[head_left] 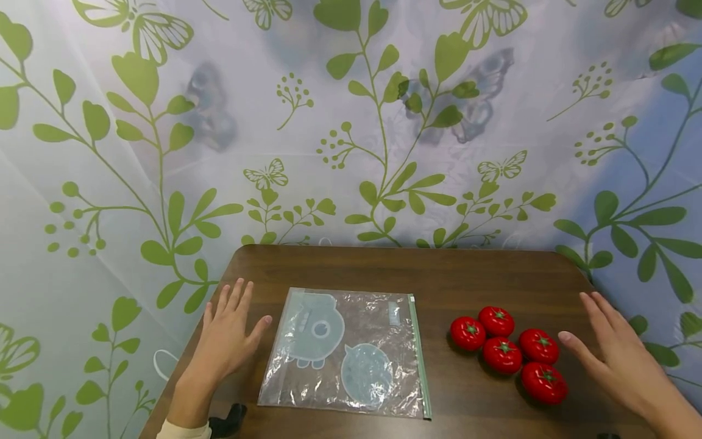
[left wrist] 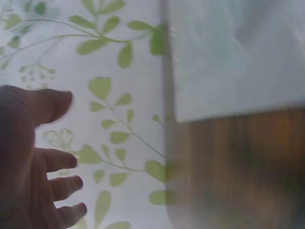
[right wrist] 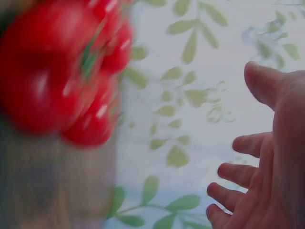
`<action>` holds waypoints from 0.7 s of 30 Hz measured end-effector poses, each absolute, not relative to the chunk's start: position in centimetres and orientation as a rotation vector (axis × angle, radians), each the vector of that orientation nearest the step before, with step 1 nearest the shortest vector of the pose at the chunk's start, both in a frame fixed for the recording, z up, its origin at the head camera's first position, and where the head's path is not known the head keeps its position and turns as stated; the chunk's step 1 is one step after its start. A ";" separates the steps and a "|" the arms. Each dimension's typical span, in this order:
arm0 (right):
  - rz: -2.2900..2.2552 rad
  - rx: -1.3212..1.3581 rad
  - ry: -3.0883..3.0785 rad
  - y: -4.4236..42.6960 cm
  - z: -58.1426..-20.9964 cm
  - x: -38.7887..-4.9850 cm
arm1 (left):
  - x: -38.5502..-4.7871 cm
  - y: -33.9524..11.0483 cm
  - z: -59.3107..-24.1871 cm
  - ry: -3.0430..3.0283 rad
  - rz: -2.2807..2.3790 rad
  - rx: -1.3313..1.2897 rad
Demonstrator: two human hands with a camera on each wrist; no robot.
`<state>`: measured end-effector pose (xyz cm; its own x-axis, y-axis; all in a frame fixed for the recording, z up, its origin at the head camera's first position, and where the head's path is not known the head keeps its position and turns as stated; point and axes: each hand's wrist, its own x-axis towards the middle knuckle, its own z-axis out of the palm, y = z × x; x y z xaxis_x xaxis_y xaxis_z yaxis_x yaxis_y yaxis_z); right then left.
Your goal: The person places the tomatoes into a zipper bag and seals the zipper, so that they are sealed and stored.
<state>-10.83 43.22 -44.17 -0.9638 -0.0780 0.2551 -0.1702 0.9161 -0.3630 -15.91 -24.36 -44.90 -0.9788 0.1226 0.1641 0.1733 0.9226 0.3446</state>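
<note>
On table (head_left: 439, 274) | bag (head_left: 343, 350) beside left hand (head_left: 226, 332) | five tomatoes (head_left: 502, 355) beside right hand (head_left: 622, 356) | all fingers (right wrist: 238, 174) wide

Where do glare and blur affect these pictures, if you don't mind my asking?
Head view: bright glints on the clear bag, small highlights on the tomatoes; left wrist view: clear bag and tabletop blurred; right wrist view: tomatoes blurred.

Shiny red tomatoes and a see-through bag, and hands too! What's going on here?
A person has both bare hands out, but neither is holding anything right now. The open left hand is beside a flat, clear plastic bag with pale blue pictures and a green edge. The open right hand is near five round, shiny red tomatoes with green tops. The tomatoes sit outside the bag, on a brown wood-look table.
</note>
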 end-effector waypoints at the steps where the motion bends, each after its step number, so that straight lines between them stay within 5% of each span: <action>1: 0.579 0.186 -2.825 42.6 -43.9 -10.6 | -15.7 -24.2 -44.6 -2.939 -0.568 -0.225; 21: 0.750 0.016 -2.616 33.2 -41.8 -6.7 | -9.4 -20.9 -40.6 -2.649 -0.937 -0.189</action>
<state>-6.71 33.21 -41.80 -0.9131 0.1016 0.3949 -0.1230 0.8546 -0.5044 -9.37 -20.86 -40.56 -0.9388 0.0167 0.3442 0.2294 0.7758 0.5878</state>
